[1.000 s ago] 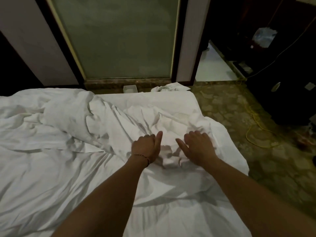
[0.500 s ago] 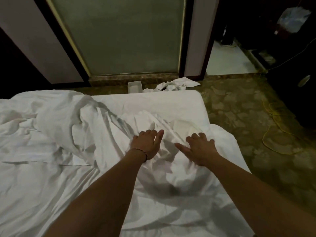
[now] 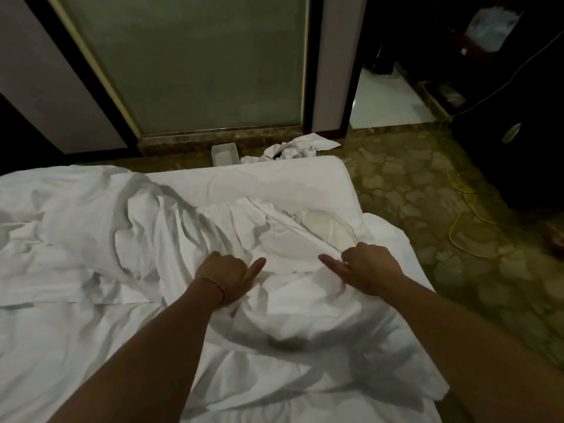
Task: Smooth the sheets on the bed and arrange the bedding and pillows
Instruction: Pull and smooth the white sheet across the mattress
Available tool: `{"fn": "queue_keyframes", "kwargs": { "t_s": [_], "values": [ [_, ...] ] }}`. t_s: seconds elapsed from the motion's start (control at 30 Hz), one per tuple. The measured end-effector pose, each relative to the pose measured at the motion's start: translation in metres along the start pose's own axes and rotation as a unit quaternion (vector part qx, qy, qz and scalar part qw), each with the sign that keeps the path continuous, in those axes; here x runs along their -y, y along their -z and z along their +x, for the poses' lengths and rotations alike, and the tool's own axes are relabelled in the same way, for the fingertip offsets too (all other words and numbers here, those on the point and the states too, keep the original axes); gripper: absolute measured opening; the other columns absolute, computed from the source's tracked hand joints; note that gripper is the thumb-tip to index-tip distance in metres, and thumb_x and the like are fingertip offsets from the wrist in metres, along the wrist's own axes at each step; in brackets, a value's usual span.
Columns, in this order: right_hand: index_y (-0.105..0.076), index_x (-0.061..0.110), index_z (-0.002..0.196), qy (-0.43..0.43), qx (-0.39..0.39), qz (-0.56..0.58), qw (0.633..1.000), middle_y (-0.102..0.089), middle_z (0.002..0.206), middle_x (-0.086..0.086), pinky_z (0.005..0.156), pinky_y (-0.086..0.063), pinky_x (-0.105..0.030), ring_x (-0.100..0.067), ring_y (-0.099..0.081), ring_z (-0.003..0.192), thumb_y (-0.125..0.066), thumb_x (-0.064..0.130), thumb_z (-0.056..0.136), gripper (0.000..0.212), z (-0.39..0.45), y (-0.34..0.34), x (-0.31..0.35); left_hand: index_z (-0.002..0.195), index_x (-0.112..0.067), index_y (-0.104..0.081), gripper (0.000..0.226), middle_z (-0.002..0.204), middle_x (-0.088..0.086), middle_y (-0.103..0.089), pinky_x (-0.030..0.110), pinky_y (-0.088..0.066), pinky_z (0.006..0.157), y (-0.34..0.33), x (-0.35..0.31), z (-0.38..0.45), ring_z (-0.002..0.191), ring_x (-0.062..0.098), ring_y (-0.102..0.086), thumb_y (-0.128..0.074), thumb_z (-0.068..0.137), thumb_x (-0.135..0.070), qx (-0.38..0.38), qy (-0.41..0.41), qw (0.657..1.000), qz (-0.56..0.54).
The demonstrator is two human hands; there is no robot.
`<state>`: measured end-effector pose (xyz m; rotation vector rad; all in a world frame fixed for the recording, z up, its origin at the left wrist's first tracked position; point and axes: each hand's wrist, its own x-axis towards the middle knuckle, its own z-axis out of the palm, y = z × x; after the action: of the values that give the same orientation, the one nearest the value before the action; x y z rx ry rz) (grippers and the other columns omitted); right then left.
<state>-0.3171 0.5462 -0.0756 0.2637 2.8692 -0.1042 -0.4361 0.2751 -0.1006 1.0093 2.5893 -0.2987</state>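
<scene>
Both hands point(image 3: 300, 271) now clenched, bunched sheet point(image 3: 283, 300) gathered nearer

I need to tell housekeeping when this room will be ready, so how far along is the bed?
Early. Done: the far corner of the mattress looks covered fairly flat. In hand: the left hand and right hand each have a grip on the bunched white sheet near the bed's right edge. Left: the crumpled bedding on the left is unsmoothed, no pillow is clearly visible, and loose linen lies on the floor.
</scene>
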Motion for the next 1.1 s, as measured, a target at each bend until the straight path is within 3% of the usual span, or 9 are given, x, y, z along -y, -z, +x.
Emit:
{"fn": "queue_keyframes", "kwargs": {
  "t_s": [0.13,0.23,0.4,0.6,0.73,0.83,0.9,1.0,1.1],
  "values": [
    [-0.067,0.022,0.079,0.008,-0.038,-0.062,0.997,-0.067,0.084,-0.002,0.068,-0.041,-0.033,-0.022,-0.063,0.080,-0.014,0.079,0.088,0.078,-0.017,0.032,-0.005,0.067,-0.018,-0.058,0.077,0.076,0.003,-0.061,0.036,-0.048,0.081,0.010,0.008,-0.026,0.078,0.024,-0.063,-0.004,0.098,-0.063,-0.067,0.078,0.992,-0.075],
    [-0.068,0.020,0.084,0.023,-0.069,-0.087,0.994,-0.068,0.086,-0.005,0.069,-0.046,-0.033,-0.023,-0.064,0.079,-0.012,0.077,0.090,0.080,-0.029,0.064,-0.003,0.068,-0.017,-0.062,0.082,0.073,0.004,-0.060,0.035,-0.049,0.072,0.029,0.011,-0.040,0.071,0.024,-0.060,-0.003,0.095,-0.067,-0.106,0.119,0.980,-0.119],
    [-0.060,0.021,0.066,0.009,-0.113,-0.113,0.987,-0.059,0.065,0.003,0.065,-0.051,-0.030,-0.012,-0.055,0.060,-0.009,0.077,0.089,0.080,-0.040,0.114,-0.020,0.071,-0.017,-0.062,0.082,0.075,0.006,-0.061,0.035,-0.048,0.073,0.066,-0.004,-0.044,0.076,0.027,-0.061,-0.001,0.093,-0.067,-0.137,0.125,0.972,-0.142],
    [-0.059,0.022,0.065,0.045,-0.167,-0.138,0.975,-0.061,0.065,0.003,0.060,-0.049,-0.026,-0.011,-0.055,0.060,0.009,0.082,0.073,0.091,-0.023,0.168,-0.088,0.073,-0.018,-0.057,0.072,0.082,0.009,-0.063,0.035,-0.050,0.078,0.124,-0.052,-0.034,0.080,0.028,-0.062,-0.009,0.097,-0.065,-0.180,0.134,0.960,-0.169],
    [-0.068,0.022,0.080,0.057,-0.266,-0.203,0.941,-0.064,0.071,-0.003,0.051,-0.037,-0.021,-0.019,-0.060,0.064,0.005,0.080,0.084,0.093,0.000,0.226,-0.150,0.071,-0.017,-0.059,0.077,0.079,0.011,-0.063,0.037,-0.052,0.078,0.190,-0.084,-0.012,0.076,0.027,-0.060,-0.006,0.095,-0.067,-0.257,0.166,0.932,-0.195],
    [-0.065,0.020,0.072,0.058,-0.305,-0.188,0.932,-0.059,0.063,-0.004,0.054,-0.038,-0.021,-0.021,-0.057,0.058,0.002,0.081,0.086,0.091,-0.001,0.236,-0.175,0.072,-0.018,-0.063,0.083,0.075,0.009,-0.061,0.037,-0.051,0.075,0.201,-0.104,-0.003,0.074,0.027,-0.059,-0.001,0.094,-0.068,-0.288,0.192,0.916,-0.205],
    [-0.063,0.020,0.072,0.054,-0.262,-0.176,0.948,-0.061,0.064,-0.001,0.056,-0.045,-0.023,-0.017,-0.058,0.058,0.005,0.078,0.084,0.091,-0.012,0.204,-0.176,0.077,-0.018,-0.069,0.090,0.076,0.009,-0.064,0.039,-0.053,0.078,0.171,-0.119,-0.005,0.074,0.027,-0.061,0.004,0.090,-0.069,-0.266,0.212,0.920,-0.196],
    [-0.060,0.023,0.080,0.059,-0.132,-0.121,0.982,-0.063,0.075,0.004,0.064,-0.048,-0.027,-0.011,-0.058,0.064,0.002,0.076,0.085,0.082,-0.040,0.108,-0.170,0.095,-0.018,-0.072,0.084,0.095,0.009,-0.070,0.038,-0.051,0.086,0.082,-0.147,-0.018,0.091,0.030,-0.066,-0.002,0.094,-0.066,-0.146,0.245,0.940,-0.188],
    [-0.058,0.025,0.081,0.066,-0.051,-0.032,0.996,-0.060,0.073,0.007,0.067,-0.048,-0.024,-0.006,-0.057,0.065,0.010,0.081,0.074,0.089,-0.078,-0.006,-0.163,0.112,-0.023,-0.067,0.070,0.106,0.003,-0.070,0.037,-0.048,0.092,-0.010,-0.178,-0.037,0.100,0.026,-0.066,-0.008,0.100,-0.058,-0.020,0.194,0.971,-0.138]
  ]
}}
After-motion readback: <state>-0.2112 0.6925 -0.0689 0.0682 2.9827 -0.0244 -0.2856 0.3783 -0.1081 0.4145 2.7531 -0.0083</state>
